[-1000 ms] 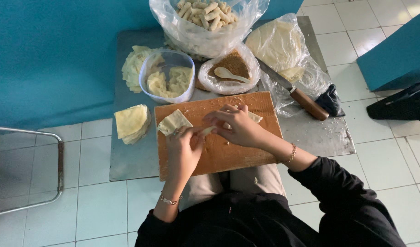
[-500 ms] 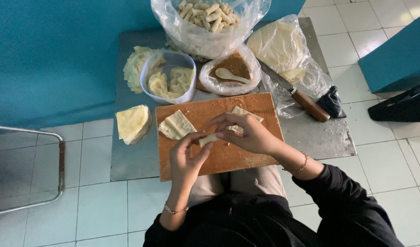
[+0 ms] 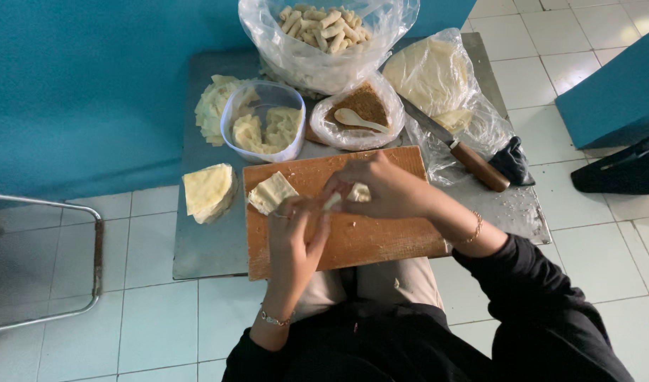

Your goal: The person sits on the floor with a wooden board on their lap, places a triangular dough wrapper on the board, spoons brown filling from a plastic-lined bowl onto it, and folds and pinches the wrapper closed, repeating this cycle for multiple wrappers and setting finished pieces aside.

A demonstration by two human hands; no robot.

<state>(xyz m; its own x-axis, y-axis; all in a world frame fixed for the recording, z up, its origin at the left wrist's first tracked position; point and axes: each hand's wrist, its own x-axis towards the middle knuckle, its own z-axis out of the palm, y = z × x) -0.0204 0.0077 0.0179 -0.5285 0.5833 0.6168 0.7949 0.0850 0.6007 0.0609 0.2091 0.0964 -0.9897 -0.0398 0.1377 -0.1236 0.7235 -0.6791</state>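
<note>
In the head view, a pale wrapper piece (image 3: 357, 192) is pinched between the curled fingers of the left hand (image 3: 297, 237) and right hand (image 3: 384, 189), above the wooden board (image 3: 381, 244). A folded wrapper stack (image 3: 271, 192) lies just beside the left fingertips.

Teal wall (image 3: 77, 92), pale tiled floor (image 3: 147, 325) — low steel table (image 3: 204, 247), metal chair frame (image 3: 91, 247) at left.

cutting board (image 3: 367, 240) on the table (image 3: 211, 247), tub (image 3: 262, 131) behind it, knife (image 3: 459, 150) to its right.
</note>
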